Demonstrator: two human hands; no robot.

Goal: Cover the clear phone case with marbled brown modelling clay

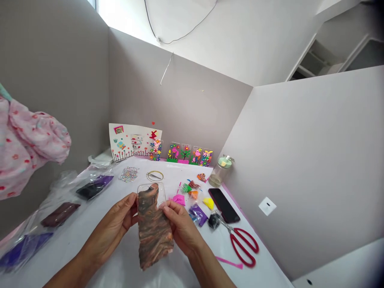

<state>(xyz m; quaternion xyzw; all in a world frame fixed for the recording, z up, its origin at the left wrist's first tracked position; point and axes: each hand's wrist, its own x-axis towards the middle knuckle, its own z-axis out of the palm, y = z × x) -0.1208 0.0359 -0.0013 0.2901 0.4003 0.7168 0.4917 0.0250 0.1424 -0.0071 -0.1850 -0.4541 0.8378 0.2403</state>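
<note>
Phone case [163,193]: clear, held raised over the table between both hands, long side roughly upright, tilted slightly; see-through part shows at upper right.
Marbled sheet [154,236]: brown, black and rust streaks; covers most of the case face; lower edge ragged; curved notch near the top.
Left hand [118,214]: thumb and fingers pinching the case's left edge, near the top.
Right hand [181,224]: pinching the right edge, thumb on the face, other fingers mostly hidden behind.
Table [120,192]: white covering, pink along the edge.
Soft lumps and packets: right of the case; pink lump [179,199] just beside the right hand, then green packet [186,188], orange packet [193,195], purple packet [198,214], yellow lump [208,203], black packet [214,220].
Scissors [230,229]: red handles toward the near right, blades by the black packet.
Smartphone [224,205]: dark screen up, right of the yellow lump.
Jar [216,176]: clear, pale green lid, at the far right corner.
Far edge: upright decorated panels [186,152] in a row; drawing sheet [135,142] behind the leftmost.
Left side: rhinestone sheet [129,174]; bagged black-and-purple pieces [94,187], brown packet [60,214], blue-violet packet [25,250].
</note>
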